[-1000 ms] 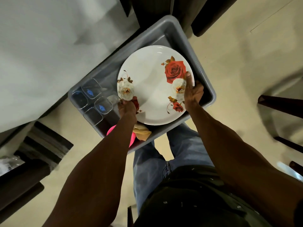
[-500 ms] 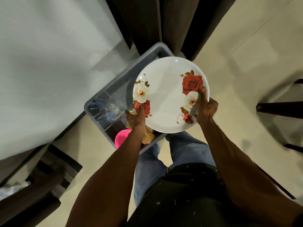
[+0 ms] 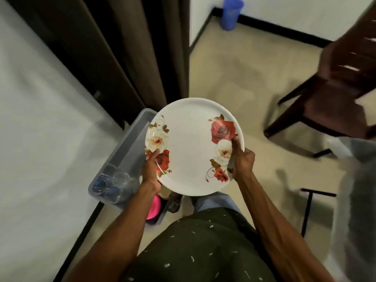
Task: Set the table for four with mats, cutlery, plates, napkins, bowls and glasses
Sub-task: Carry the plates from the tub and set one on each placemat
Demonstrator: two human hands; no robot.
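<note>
The person stands with both arms out in front, holding a white plate [image 3: 189, 147] with red and white roses painted on it. The plate is flat, face up, in the air in front of the dark green shirt [image 3: 203, 251].

The left hand [image 3: 150, 171] grips the plate's rim at 8 o'clock. Its thumb lies on top, on a red rose, and the other fingers are tucked under the plate where they cannot be seen. The right hand [image 3: 243, 161] grips the rim at 4 o'clock. Its thumb rests on top beside the white rose, and its fingers curl under the edge. The plate may be more than one stacked together, but the blur makes that hard to tell.

Below the plate, at 8 o'clock, a grey tub [image 3: 130, 143] sits on the floor. Clear glasses [image 3: 110, 186] with blue bottoms stand in its near corner, and something pink [image 3: 153, 208] shows just behind the left wrist.

Farther off, a dark wooden chair [image 3: 333, 94] stands at 2 o'clock. A blue cup [image 3: 231, 14] sits by the wall at 12 o'clock.

No writing can be read anywhere.
</note>
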